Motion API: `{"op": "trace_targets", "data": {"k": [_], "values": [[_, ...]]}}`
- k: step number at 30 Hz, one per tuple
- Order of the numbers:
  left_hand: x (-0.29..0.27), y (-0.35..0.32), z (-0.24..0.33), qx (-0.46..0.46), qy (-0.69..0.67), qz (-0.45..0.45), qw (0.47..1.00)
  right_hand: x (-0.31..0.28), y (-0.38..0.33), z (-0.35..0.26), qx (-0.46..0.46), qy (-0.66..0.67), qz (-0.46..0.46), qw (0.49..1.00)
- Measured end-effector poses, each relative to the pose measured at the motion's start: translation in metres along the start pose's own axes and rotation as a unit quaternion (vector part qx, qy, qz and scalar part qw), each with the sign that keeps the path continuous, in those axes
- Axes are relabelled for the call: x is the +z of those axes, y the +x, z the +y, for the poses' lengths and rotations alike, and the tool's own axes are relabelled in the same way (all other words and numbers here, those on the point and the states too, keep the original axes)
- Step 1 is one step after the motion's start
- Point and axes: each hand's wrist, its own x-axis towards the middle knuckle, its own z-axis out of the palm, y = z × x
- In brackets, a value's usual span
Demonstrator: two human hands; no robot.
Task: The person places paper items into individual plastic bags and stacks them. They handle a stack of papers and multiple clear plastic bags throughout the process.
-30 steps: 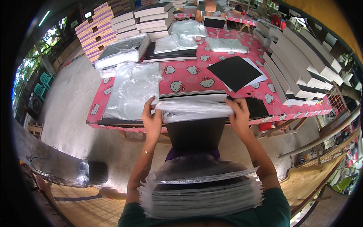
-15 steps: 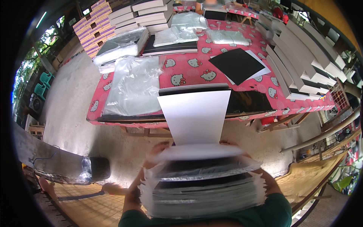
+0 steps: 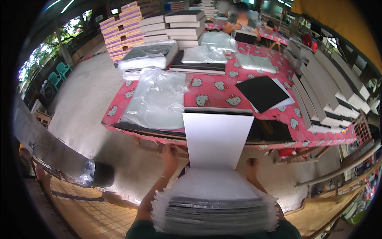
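Observation:
A thick stack of clear plastic sleeves (image 3: 221,217) with dark and white sheets inside lies against my body, its ragged plastic edges sticking out at both sides. Beyond it, a white board (image 3: 218,137) stands tilted at the table's front edge, with dark boards behind it. My left hand (image 3: 170,157) is left of the white board, below the table edge, its fingers loosely bent and apart with nothing visible in them. To the right of the board is my right hand (image 3: 252,167), smeared and in shadow, so its fingers do not show clearly. Both hands are apart from the board.
Plastic bags (image 3: 157,99) lie on the pink patterned table (image 3: 213,89). A black sheet (image 3: 262,93) overlaps a white one at the right. Stacked boards (image 3: 318,91) line the right side. Piled boxes (image 3: 123,32) rise at the back left. Another person (image 3: 240,26) sits at the far end.
The top of the stack has dropped flat toward me. My hands have come away from its far edge and spread apart. The view has tipped up, showing more of the other person.

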Motion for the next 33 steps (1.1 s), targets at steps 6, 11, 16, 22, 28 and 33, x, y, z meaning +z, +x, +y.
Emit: {"op": "trace_targets", "data": {"k": [6,11,16,22,28,33], "values": [[-0.103,0.153,0.087,0.206,0.18,0.008,0.962,-0.066,0.011,-0.22,-0.164,0.271,-0.123,0.94],[-0.091,0.213,0.063,0.109,0.393,-0.209,0.889,-0.048,-0.004,-0.296,-0.22,0.247,-0.399,0.855],[-0.076,0.221,0.07,0.252,0.435,-0.099,0.858,-0.024,-0.009,-0.327,-0.196,0.214,-0.519,0.804],[-0.114,0.259,0.124,0.166,-0.142,-0.113,0.969,-0.013,-0.013,-0.35,-0.128,0.284,-0.559,0.768],[-0.138,0.194,0.248,0.153,-0.193,-0.049,0.968,-0.024,-0.008,-0.39,-0.074,0.396,-0.496,0.769],[-0.13,0.161,0.27,0.173,-0.174,-0.104,0.964,-0.015,0.002,-0.391,-0.094,0.457,-0.365,0.806]]}}
